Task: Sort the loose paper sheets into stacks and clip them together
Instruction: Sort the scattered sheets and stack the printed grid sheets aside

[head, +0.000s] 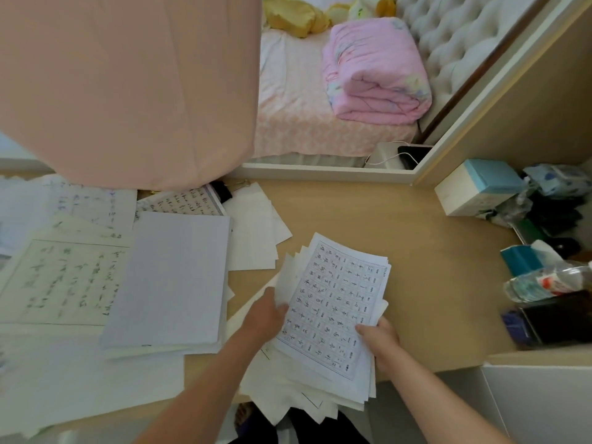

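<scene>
Now sheaf of sheets (333,302) between hands: left hand (267,315) grips left edge, right hand (379,339) pinches right.

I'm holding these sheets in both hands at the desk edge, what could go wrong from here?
The bundle between left hand and right hand is fanned and uneven; its lower sheets hang past the desk edge and might slip off. The binder clip lies far off by the curtain; reaching it would likely leave a one-handed hold.
</scene>
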`<state>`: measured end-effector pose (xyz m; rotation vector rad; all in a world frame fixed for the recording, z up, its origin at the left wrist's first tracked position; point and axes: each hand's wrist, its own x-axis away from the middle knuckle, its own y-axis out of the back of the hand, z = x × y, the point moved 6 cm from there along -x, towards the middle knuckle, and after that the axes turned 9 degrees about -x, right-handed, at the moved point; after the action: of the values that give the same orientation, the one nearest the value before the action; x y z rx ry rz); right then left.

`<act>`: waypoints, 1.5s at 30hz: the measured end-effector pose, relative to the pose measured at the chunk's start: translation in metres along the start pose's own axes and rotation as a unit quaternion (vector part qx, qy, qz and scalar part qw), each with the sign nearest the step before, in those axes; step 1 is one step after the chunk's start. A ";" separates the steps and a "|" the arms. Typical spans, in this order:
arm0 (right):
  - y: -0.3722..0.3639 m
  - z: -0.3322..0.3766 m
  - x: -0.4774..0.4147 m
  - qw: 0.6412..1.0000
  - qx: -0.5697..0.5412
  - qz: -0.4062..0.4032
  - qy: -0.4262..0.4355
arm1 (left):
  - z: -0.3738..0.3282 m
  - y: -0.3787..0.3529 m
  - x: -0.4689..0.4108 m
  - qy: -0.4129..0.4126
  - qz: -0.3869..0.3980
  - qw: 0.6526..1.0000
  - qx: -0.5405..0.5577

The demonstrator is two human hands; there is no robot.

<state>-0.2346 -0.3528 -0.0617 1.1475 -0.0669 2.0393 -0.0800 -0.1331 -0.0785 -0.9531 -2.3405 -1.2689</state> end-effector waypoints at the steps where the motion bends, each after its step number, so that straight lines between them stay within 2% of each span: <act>1: -0.008 -0.002 0.002 1.000 0.017 -0.008 0.009 | 0.000 0.001 0.003 -0.005 -0.016 1.000 -0.015; 4: -0.019 -0.007 0.010 0.997 0.033 -0.073 0.014 | 0.007 0.018 0.011 -0.016 -0.134 0.976 -0.172; 6: -0.022 -0.007 0.017 0.995 -0.003 -0.102 0.003 | 0.017 0.022 0.014 0.004 -0.135 0.972 -0.194; 8: -0.029 -0.007 0.020 0.994 -0.048 -0.095 -0.007 | 0.023 0.020 0.011 0.008 -0.117 0.974 -0.192; 12: -0.042 -0.005 0.024 0.997 -0.068 -0.032 0.003 | 0.025 0.024 0.006 0.050 -0.085 0.990 -0.104; 17: -0.033 -0.009 0.020 0.998 -0.049 -0.030 -0.009 | 0.025 0.027 0.005 0.082 -0.013 0.996 0.021; 21: -0.030 -0.006 0.022 1.000 0.012 -0.007 0.017 | 0.029 0.027 0.000 0.086 0.015 0.992 0.090; 25: -0.035 -0.004 0.025 0.990 0.124 0.025 0.069 | 0.025 0.015 -0.003 0.070 0.122 0.981 0.135; 27: -0.037 -0.001 0.024 0.976 0.192 0.013 0.098 | 0.020 0.016 -0.003 0.053 0.107 0.991 0.056; 29: -0.038 0.004 0.023 0.969 0.223 -0.012 0.111 | 0.013 0.025 0.000 0.042 0.048 0.998 -0.006; 31: -0.038 0.006 0.023 0.974 0.195 -0.021 0.109 | 0.009 0.025 0.001 0.017 0.022 0.999 0.046; 34: -0.029 0.009 0.024 0.991 0.083 -0.025 0.105 | 0.010 0.030 0.007 0.007 0.024 0.986 0.166; 37: -0.021 0.017 0.028 0.993 -0.040 0.035 0.105 | 0.010 0.042 0.014 -0.023 0.024 0.965 0.262; 40: -0.021 0.043 0.039 0.984 -0.037 0.110 0.138 | -0.002 0.053 0.024 -0.050 0.024 0.959 0.278; 45: -0.015 0.083 0.045 0.980 -0.020 0.086 0.179 | -0.028 0.068 0.029 -0.046 0.011 0.954 0.296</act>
<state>-0.1796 -0.3477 0.0161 0.7557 -0.0280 2.3588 -0.0561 -0.1179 -0.0047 -0.8329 -2.5368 -0.4556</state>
